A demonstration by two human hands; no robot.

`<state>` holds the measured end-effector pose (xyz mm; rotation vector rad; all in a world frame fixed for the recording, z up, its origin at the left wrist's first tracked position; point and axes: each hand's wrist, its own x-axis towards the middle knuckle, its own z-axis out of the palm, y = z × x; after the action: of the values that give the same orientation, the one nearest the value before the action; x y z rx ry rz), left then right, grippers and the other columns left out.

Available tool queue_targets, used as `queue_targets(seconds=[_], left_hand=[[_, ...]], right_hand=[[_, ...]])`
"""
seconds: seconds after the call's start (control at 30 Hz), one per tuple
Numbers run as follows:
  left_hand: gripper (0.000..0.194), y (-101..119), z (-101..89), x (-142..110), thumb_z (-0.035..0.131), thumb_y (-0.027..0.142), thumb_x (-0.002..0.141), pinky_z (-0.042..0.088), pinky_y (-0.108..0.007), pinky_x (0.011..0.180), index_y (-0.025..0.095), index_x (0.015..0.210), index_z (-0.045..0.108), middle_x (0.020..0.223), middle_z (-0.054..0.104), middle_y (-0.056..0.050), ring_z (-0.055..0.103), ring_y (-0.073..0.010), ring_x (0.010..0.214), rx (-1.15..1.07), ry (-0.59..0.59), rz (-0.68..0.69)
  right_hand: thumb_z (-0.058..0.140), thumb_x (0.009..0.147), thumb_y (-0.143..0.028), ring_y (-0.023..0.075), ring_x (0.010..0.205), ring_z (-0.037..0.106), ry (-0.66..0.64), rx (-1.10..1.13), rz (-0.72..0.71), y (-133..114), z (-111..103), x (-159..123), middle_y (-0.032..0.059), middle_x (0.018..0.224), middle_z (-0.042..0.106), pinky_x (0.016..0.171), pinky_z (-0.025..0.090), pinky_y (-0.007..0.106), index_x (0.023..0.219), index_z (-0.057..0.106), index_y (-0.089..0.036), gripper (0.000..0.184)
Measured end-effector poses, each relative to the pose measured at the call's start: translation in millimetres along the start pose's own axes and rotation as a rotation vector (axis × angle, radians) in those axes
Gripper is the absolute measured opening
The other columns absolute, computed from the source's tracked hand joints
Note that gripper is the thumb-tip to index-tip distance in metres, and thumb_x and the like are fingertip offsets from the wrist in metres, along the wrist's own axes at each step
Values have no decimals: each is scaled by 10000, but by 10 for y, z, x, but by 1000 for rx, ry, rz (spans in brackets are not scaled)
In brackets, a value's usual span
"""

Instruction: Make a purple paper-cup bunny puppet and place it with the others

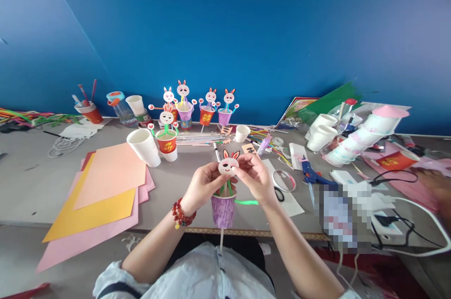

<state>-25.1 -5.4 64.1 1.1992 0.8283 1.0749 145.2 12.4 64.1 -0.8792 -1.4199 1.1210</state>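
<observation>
Low in front of my chest is a purple-coloured paper cup with a white stick coming out below it. Above the rim sits a round white paper rabbit face with orange ears, and green strips run beneath it. My left hand grips the face at its left edge, closed. From the other side my right hand pinches the face's right edge between thumb and fingers, covering part of it. One green arm strip sticks out to the right of the cup.
Several finished rabbit cups stand along the blue wall. Left lie coloured paper sheets and stacked white cups. Right are a tape roll, a blue glue gun, cables, and a white cup tower. Someone else's hand rests far right.
</observation>
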Motion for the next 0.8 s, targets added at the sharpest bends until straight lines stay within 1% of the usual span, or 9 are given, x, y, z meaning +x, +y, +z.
queue_targets(seconds=[0.1, 0.2, 0.27, 0.4, 0.53, 0.63, 0.7, 0.8], left_hand=[[328, -30, 4, -12, 709, 424, 847, 514, -207, 552, 135, 986, 643, 860, 773, -82, 744, -191, 712, 5, 8, 26], [313, -55, 6, -20, 708, 435, 839, 568, -262, 629, 152, 945, 627, 896, 771, -74, 752, -214, 741, 19, 2, 16], [311, -47, 12, -29, 707, 445, 836, 583, -284, 659, 156, 919, 626, 897, 773, -78, 755, -226, 755, 59, 6, 22], [320, -6, 33, -51, 711, 449, 830, 595, -293, 675, 148, 921, 649, 859, 775, -88, 757, -236, 777, 132, 21, 50], [362, -35, 34, -45, 729, 462, 812, 603, -318, 727, 144, 973, 663, 900, 777, -96, 754, -245, 826, 52, 10, 30], [364, -68, 27, -40, 719, 460, 823, 595, -323, 761, 142, 992, 672, 930, 778, -101, 749, -251, 863, 34, 3, 24], [342, -74, 26, -45, 708, 457, 835, 586, -301, 734, 141, 963, 677, 896, 780, -96, 750, -246, 841, 95, 22, 42], [322, -68, 22, -53, 693, 455, 848, 566, -268, 670, 141, 916, 676, 851, 777, -91, 748, -238, 807, 185, 64, 63]], right_hand=[[742, 828, -401, 162, 746, 599, -94, 91, 118, 8, 11, 3, 14, 862, 647, 641, 522, 268, 935, 633, -223, 235], [746, 820, -413, 158, 721, 586, -125, 102, 174, 23, 33, 2, 3, 835, 637, 625, 501, 266, 913, 647, -217, 238], [757, 807, -408, 156, 705, 578, -115, 105, 180, 29, 45, 5, -1, 811, 637, 612, 487, 263, 895, 659, -214, 235], [774, 777, -394, 152, 667, 573, -86, 122, 205, 45, 47, 15, 2, 781, 658, 596, 481, 265, 856, 682, -208, 223], [778, 768, -393, 148, 631, 570, -63, 113, 212, 54, 28, 12, -8, 747, 662, 576, 481, 266, 861, 687, -213, 222], [774, 774, -391, 157, 679, 598, -84, 103, 207, 39, 24, 8, -6, 787, 677, 591, 496, 263, 880, 694, -218, 218], [772, 777, -395, 161, 686, 608, -97, 103, 219, 21, 32, 13, -3, 793, 681, 582, 498, 260, 886, 700, -219, 219], [769, 781, -411, 153, 641, 596, -97, 104, 231, 1, 51, 30, -3, 754, 671, 562, 492, 258, 875, 703, -212, 230]])
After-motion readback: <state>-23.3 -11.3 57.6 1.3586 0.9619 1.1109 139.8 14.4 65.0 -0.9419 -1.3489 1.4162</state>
